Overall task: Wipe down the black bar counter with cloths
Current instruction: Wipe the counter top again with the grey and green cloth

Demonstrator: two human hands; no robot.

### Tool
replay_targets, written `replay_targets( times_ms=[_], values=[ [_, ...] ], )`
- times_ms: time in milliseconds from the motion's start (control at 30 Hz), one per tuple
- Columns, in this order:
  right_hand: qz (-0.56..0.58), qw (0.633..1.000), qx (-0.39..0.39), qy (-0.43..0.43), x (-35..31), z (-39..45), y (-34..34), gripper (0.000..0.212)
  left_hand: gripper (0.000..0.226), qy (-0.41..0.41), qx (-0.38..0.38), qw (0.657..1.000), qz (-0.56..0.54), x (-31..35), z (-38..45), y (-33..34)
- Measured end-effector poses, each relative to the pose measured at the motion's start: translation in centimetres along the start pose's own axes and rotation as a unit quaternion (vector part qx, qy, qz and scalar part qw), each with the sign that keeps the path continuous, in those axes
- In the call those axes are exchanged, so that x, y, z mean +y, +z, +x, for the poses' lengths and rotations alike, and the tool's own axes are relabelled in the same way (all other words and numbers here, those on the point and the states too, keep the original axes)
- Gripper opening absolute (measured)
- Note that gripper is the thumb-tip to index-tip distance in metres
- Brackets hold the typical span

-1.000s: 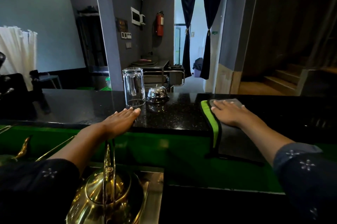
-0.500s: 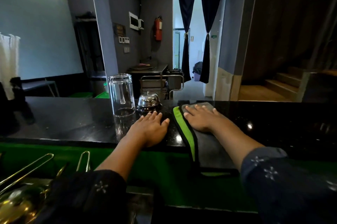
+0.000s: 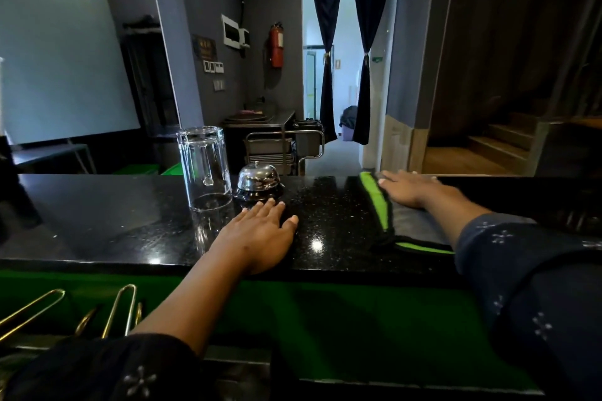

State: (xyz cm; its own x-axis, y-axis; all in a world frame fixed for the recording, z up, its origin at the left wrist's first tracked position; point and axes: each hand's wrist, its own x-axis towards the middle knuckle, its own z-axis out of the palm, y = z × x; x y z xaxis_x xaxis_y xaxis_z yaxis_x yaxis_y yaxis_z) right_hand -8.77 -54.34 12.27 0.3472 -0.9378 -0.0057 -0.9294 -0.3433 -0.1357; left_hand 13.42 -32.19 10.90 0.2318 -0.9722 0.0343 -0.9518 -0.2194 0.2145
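Grey microfibre cloth (image 3: 407,221), green-edged, looks soft, light | right hand (image 3: 411,188) pressing it flat-fingered on black counter (image 3: 114,221) | left hand (image 3: 260,234) flat, empty | slides best under palm

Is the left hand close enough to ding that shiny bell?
Probably yes. The left hand lies flat on the black counter, its fingers just short of the bell, with nothing between them. The upside-down glass stands off to the side.

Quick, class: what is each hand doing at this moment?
Left hand: open, flat on the black counter, holding nothing.
Right hand: open, fingers straight, pressing the grey-and-green cloth.
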Motion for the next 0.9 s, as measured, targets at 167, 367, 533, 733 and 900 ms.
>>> replay_targets(
  times_ms=[167, 367, 533, 733, 900],
  values=[
    [-0.044, 0.996, 0.021, 0.073, 1.1, -0.3, -0.3, 0.061, 0.062, -0.008, 0.005, 1.000, -0.002, 0.3, 0.2, 0.1],
    [-0.003, 0.991, -0.003, -0.136, -13.1, -6.3, 2.5, 0.059, 0.060, -0.015, -0.005, 1.000, 0.010, 0.4, 0.5, -0.2],
    [0.025, 0.988, -0.010, -0.154, -9.8, -8.8, 1.8, 0.059, 0.061, -0.006, -0.009, 1.000, 0.006, 0.3, -0.1, -0.6],
    [-0.008, 0.999, 0.002, 0.041, 4.4, -7.3, -0.5, 0.057, 0.060, -0.006, -0.006, 1.000, 0.004, 0.4, 0.0, -0.2],
    [-0.033, 0.996, 0.007, 0.087, 1.8, -6.9, -0.4, 0.063, 0.059, -0.015, 0.003, 1.000, 0.003, 0.4, 0.6, -0.1]
  ],
)
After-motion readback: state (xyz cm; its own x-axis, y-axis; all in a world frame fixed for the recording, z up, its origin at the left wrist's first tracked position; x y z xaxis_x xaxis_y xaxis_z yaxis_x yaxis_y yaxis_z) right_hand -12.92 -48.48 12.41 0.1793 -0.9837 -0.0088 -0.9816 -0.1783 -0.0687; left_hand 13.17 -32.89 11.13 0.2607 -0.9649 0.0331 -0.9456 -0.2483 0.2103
